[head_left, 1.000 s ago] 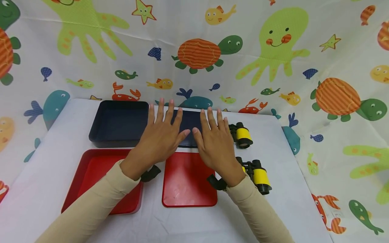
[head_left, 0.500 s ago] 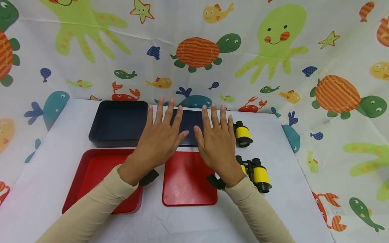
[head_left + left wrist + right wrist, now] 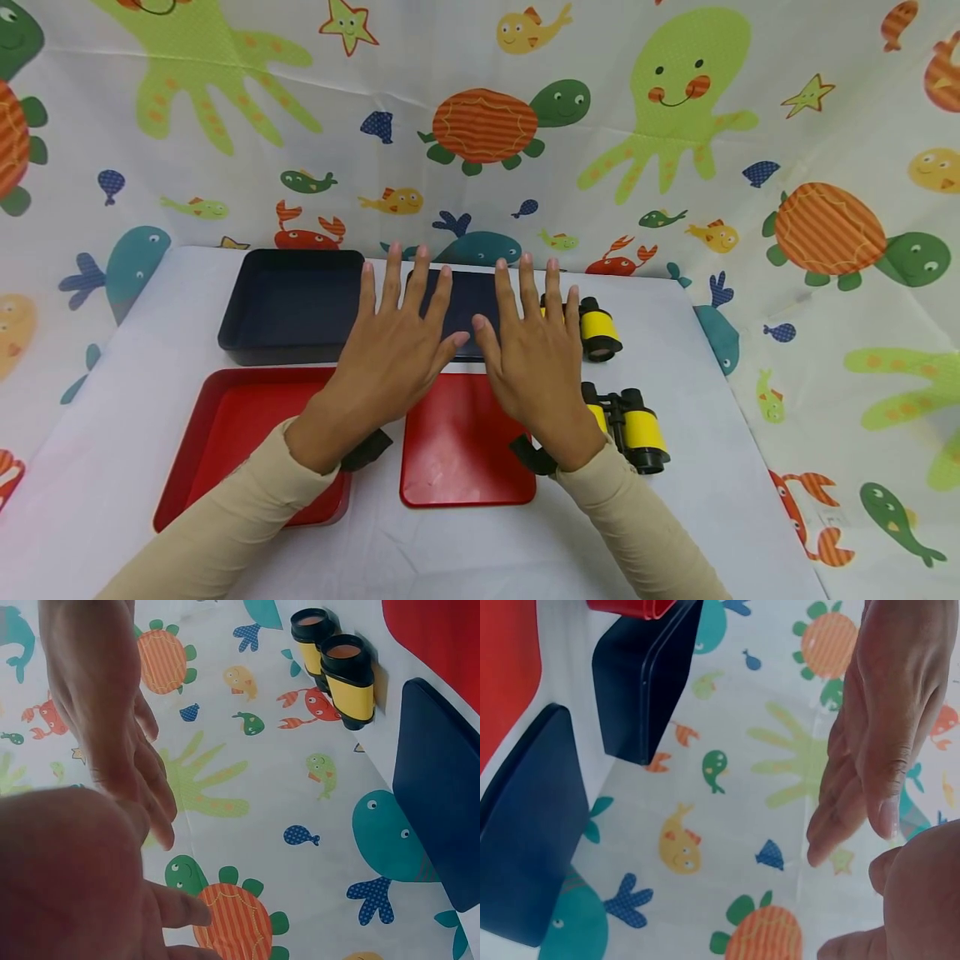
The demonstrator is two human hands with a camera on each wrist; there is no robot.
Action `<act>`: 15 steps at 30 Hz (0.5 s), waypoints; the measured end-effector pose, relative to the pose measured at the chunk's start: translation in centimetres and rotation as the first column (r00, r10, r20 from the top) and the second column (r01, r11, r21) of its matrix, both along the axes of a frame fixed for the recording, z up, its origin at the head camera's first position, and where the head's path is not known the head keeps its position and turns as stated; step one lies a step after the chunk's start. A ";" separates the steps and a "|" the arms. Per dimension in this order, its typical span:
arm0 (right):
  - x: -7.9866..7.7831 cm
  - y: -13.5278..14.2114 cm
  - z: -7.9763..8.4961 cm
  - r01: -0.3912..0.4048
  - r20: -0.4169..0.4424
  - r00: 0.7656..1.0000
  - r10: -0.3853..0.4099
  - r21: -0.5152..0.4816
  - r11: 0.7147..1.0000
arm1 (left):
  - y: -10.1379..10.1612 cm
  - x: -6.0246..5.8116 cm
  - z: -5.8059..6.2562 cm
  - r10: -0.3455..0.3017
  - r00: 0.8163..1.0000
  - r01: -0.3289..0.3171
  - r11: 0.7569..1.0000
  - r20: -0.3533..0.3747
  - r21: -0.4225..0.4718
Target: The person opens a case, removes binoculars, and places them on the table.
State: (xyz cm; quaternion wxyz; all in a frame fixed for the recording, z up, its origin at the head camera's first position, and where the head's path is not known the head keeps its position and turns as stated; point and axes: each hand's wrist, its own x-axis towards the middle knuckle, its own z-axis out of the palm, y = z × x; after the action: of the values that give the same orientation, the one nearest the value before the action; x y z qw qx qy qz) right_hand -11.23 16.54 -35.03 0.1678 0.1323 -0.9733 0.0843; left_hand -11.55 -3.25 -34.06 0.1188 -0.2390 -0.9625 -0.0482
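Note:
Both hands hover over the table, backs up and fingers straight, holding nothing. The left hand [image 3: 393, 350] is between the dark blue box [image 3: 300, 308] and the dark blue lid [image 3: 474, 292], partly covering both. Beside it, the right hand [image 3: 536, 367] overlaps the blue lid and red lid [image 3: 465, 467]; the thumbs point toward each other, slightly apart. Two yellow-and-black binoculars lie right of the right hand: a far pair [image 3: 598, 332] partly hidden by its fingers, and a near pair [image 3: 645, 429] partly behind its wrist. At the left forearm is a red box [image 3: 217, 442].
A white cloth [image 3: 615, 533] covers the table. Behind it hangs a curtain [image 3: 450, 50] printed with sea animals. Black straps [image 3: 367, 450] show at both wrists. In the left wrist view, binoculars [image 3: 352, 697] stand near the table's far edge.
The right hand has shifted slightly right and its fingers have spread apart. The left hand stays almost in place. The head view has shifted slightly; boxes, lids and binoculars have not moved on the table.

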 end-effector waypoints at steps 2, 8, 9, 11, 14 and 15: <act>0.1 -0.1 0.0 0.002 -0.001 1.000 -0.002 -0.002 1.000 | 0.0 0.1 0.1 -0.002 1.000 0.002 1.000 0.003 0.000; 0.2 0.2 0.1 0.011 -0.012 1.000 -0.011 -0.010 1.000 | 0.1 0.0 0.2 -0.020 1.000 0.020 1.000 -0.004 -0.005; 0.4 0.5 0.2 0.027 -0.009 1.000 -0.027 -0.010 1.000 | 0.4 0.0 0.2 -0.038 0.999 0.038 0.999 0.002 0.000; 0.8 1.2 0.3 0.062 0.016 0.998 -0.062 -0.008 0.998 | 0.8 -0.1 0.3 -0.082 0.996 0.082 0.997 0.018 0.010; 1.6 2.4 0.4 0.124 0.092 0.988 -0.125 0.018 0.992 | 1.5 0.4 0.6 -0.166 0.980 0.162 0.986 0.107 0.045; 1.9 2.9 0.4 0.144 0.124 0.981 -0.147 0.034 0.989 | 1.6 0.6 0.7 -0.198 0.969 0.192 0.980 0.146 0.057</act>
State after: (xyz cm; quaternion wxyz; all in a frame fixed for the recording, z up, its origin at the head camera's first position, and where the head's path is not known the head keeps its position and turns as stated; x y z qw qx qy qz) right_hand -9.38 19.46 -34.66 0.1099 0.0574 -0.9899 0.0680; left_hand -10.92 -1.61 -33.32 0.0455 -0.3256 -0.9393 -0.0981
